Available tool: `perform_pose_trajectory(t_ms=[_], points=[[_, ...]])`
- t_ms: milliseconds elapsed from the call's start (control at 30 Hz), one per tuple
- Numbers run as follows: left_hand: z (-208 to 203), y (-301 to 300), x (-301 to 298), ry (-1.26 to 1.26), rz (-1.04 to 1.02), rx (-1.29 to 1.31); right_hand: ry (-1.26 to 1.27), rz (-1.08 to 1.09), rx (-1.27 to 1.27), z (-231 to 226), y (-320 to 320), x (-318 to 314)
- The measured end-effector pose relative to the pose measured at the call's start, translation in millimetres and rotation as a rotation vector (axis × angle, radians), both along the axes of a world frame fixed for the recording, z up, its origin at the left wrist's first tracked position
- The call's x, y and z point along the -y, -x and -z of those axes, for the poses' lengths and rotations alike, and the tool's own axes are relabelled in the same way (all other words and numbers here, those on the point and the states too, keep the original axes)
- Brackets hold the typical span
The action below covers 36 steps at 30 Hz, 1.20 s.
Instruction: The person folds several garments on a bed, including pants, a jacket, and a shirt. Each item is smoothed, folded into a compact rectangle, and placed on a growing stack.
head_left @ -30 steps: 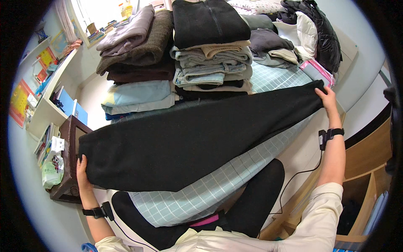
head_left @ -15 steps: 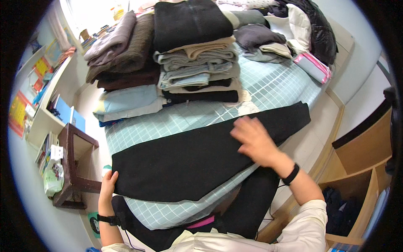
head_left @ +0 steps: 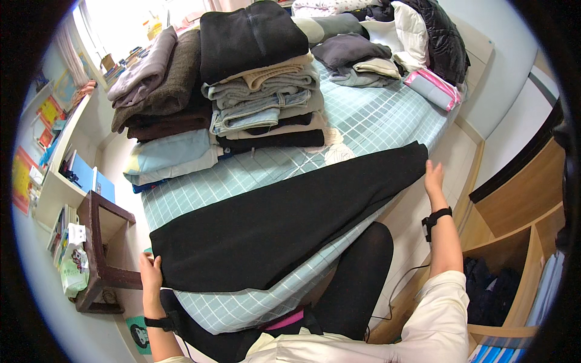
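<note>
A pair of black trousers (head_left: 284, 224), folded lengthwise, is laid out flat along the near edge of the bed (head_left: 375, 121), which is covered with a pale teal checked sheet. The broad left end of the trousers is grasped at its edge by the left hand (head_left: 151, 273), with the thumb laid against the cloth. The narrow right end is met by the right hand (head_left: 434, 179), just past the bed's near right edge; whether the fabric is pinched there cannot be told. A black strap is worn on each wrist. Toward the far left of the bed, two stacks of folded clothes are set side by side: one topped by a grey-lilac garment (head_left: 145, 69), the other by a black garment (head_left: 251, 39) with a seam or zip down its middle. Toward the bed's far right, a crumpled dark grey garment (head_left: 354, 51), a pink-and-grey pouch (head_left: 433, 89) and a black puffer jacket (head_left: 445, 36) are placed. A dark brown wooden stool (head_left: 92, 236) is stationed left of the bed, and dark clothes (head_left: 493, 293) are held in an open wooden cabinet (head_left: 514, 187) to its right.
</note>
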State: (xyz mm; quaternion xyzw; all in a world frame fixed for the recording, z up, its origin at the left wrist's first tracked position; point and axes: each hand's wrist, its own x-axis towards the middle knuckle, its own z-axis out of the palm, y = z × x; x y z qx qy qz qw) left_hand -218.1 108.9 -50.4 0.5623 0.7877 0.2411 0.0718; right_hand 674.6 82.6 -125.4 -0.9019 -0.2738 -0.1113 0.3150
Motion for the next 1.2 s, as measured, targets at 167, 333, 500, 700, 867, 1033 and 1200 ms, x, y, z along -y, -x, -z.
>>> perform_pose_trajectory(t_ms=[167, 333, 500, 700, 867, 1033, 1200], points=[[-67.8, -117.8, 40.7, -0.292, 0.612, -0.138, -0.498, -0.106, -1.168, 11.3, 2.1, 12.2], [-88.2, -247.8, 82.3, -0.185, 1.162, -0.043, -0.45, -0.062, -0.503, -19.6, 12.8, -17.7], [-75.3, -309.0, 82.3, -0.078, 1.199, -0.379, -0.263, -0.172, -0.466, -73.1, 11.1, -21.9], [-67.1, -308.7, 75.0, -0.058, 1.134, -0.583, -1.186, -0.664, -0.895, -88.5, -1.1, -30.1], [-64.1, -296.1, 66.0, -0.24, 1.161, -0.472, -0.476, 0.0, -0.819, -27.1, -1.8, -19.6], [-60.4, -285.5, 70.9, -0.335, 1.148, -0.377, -0.525, 0.032, -0.482, 1.6, -13.6, -22.8], [-49.3, -298.5, 83.3, -0.243, 1.149, -0.457, -0.927, -0.311, -1.022, -3.7, -8.1, -22.4]])
